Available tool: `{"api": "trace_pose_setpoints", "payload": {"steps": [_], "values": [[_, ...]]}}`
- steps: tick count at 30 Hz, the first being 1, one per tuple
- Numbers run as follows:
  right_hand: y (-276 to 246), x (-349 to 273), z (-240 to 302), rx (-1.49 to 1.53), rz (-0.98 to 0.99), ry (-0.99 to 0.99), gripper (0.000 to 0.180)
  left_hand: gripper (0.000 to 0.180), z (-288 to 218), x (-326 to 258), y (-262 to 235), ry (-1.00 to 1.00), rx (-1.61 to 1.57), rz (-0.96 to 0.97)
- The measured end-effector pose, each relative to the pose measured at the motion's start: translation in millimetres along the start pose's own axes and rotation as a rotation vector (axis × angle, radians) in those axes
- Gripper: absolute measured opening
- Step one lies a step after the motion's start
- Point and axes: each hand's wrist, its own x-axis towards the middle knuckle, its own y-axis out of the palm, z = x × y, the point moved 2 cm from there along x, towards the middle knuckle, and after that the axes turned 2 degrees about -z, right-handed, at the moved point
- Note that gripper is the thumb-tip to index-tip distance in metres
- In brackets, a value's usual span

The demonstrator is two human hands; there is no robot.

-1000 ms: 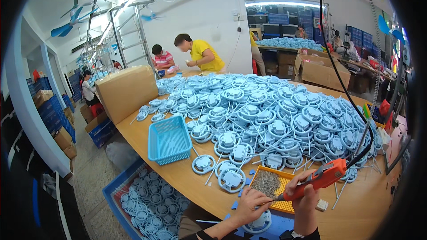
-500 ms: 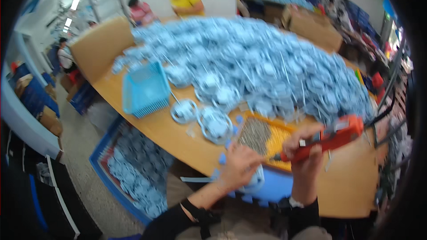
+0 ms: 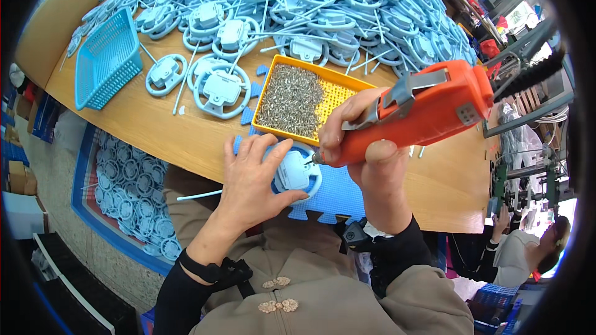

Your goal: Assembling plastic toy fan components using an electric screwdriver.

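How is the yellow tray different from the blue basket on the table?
The yellow tray holds a heap of small metal screws; the blue basket looks empty. The tray is shallow and lies by the right hand; the basket is deeper and sits far left, beyond the left hand. Both are perforated, rectangular plastic.

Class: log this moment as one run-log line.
left hand: steadies pale blue round plastic part | right hand: holds orange electric screwdriver, tip on part | yellow screw tray: behind
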Motion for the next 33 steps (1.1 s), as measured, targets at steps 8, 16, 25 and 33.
{"api": "trace_pose_setpoints", "payload": {"steps": [8, 16, 25, 33], "values": [[-6, -9, -16, 0.065, -0.018, 0.054, 0.058, 0.063, 1, -1, 10, -0.001, 0.028, -0.009], [-4, -14, -24, 0.105, -0.028, 0.052, 0.052, 0.064, -2, 2, 7, -0.003, 0.058, 0.021], [-24, -18, -21, 0.104, 0.034, 0.095, 0.05, 0.066, -14, 6, 26, -0.009, 0.091, -0.003], [-36, 8, 7, 0.213, -0.07, -0.146, 0.028, 0.071, 35, -67, -87, -0.18, 0.263, 0.017]]}}
